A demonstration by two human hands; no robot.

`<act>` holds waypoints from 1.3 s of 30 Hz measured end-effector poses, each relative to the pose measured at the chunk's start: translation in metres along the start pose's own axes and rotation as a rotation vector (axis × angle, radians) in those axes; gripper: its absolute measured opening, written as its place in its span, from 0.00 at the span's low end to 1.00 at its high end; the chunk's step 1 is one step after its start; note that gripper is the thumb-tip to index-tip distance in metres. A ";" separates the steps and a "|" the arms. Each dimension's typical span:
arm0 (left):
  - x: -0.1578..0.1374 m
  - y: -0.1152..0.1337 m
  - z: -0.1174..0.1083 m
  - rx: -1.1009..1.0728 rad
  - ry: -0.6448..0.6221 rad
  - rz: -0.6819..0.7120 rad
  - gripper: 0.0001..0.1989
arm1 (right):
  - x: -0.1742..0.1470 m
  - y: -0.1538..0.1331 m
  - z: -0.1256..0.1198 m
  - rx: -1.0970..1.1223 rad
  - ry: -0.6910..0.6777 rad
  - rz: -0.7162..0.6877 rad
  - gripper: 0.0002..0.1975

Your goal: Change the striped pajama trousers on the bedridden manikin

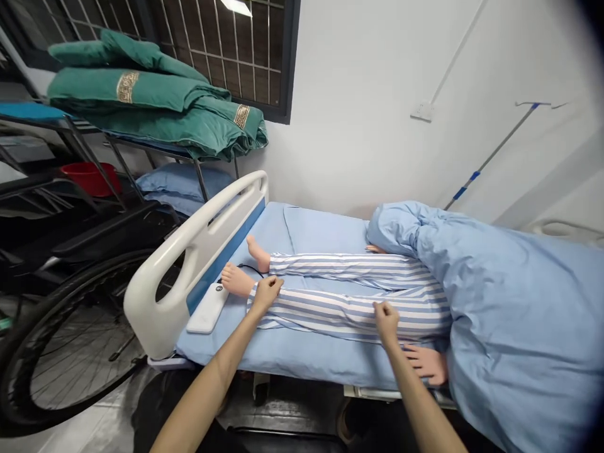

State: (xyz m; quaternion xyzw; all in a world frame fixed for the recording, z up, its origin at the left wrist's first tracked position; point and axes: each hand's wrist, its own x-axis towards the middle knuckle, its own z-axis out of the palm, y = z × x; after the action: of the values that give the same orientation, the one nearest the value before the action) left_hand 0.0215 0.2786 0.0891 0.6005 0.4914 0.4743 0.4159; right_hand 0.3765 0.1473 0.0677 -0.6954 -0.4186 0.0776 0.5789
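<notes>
A mannequin lies on the bed in blue-and-white striped trousers (325, 305), with its bare feet (238, 280) toward the footboard. My left hand (268, 294) is closed in a pinch on the nearer trouser leg, close to the ankle. Farther up the same leg, around the knee or thigh, my right hand (387, 321) is closed on the cloth. The fingertips of both hands are partly hidden. Beside my right forearm rests the mannequin's hand (427, 363). A light blue quilt (523, 308) covers its upper body.
A white box-like device (207, 308) with a dark cable lies by the feet, against the white footboard (155, 270). A wheelchair wheel (70, 340) stands at the left. Folded green bedding (160, 100) is piled behind, and an IV pole (495, 151) rises at the back right.
</notes>
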 end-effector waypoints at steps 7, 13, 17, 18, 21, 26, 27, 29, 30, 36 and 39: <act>0.020 -0.033 0.012 0.075 0.057 -0.019 0.17 | -0.060 -0.047 0.080 0.220 -0.263 0.064 0.21; 0.013 -0.036 0.018 0.175 0.158 -0.050 0.15 | -0.041 -0.102 0.152 0.348 -0.340 0.049 0.20; 0.017 -0.032 0.012 0.061 0.158 -0.105 0.14 | -0.035 -0.110 0.197 0.338 -0.350 0.064 0.19; 0.019 -0.030 0.011 0.040 0.160 -0.108 0.15 | -0.036 -0.108 0.204 0.333 -0.350 0.072 0.18; 0.026 -0.023 0.017 0.008 0.141 -0.092 0.16 | -0.041 -0.096 0.212 0.341 -0.358 0.095 0.18; 0.028 -0.016 0.056 -0.036 0.085 -0.054 0.16 | -0.028 -0.087 0.203 0.379 -0.379 0.146 0.18; 0.027 -0.016 0.063 -0.033 0.089 -0.052 0.16 | -0.021 -0.086 0.198 0.381 -0.383 0.147 0.19; 0.025 -0.017 0.072 -0.020 0.105 -0.049 0.15 | -0.005 -0.084 0.183 0.379 -0.385 0.135 0.20; 0.024 -0.018 0.074 -0.014 0.110 -0.049 0.15 | 0.003 -0.082 0.173 0.375 -0.384 0.124 0.20; 0.025 -0.017 0.065 -0.023 0.086 -0.059 0.16 | 0.024 -0.045 0.116 0.309 -0.281 0.129 0.21; 0.026 -0.005 0.078 -0.046 0.105 -0.062 0.16 | 0.016 -0.030 0.112 0.284 -0.262 0.135 0.22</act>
State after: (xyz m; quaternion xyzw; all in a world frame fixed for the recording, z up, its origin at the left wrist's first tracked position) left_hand 0.0986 0.3027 0.0726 0.5495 0.5199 0.5031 0.4179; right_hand 0.3053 0.2408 0.0645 -0.6171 -0.4277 0.2642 0.6053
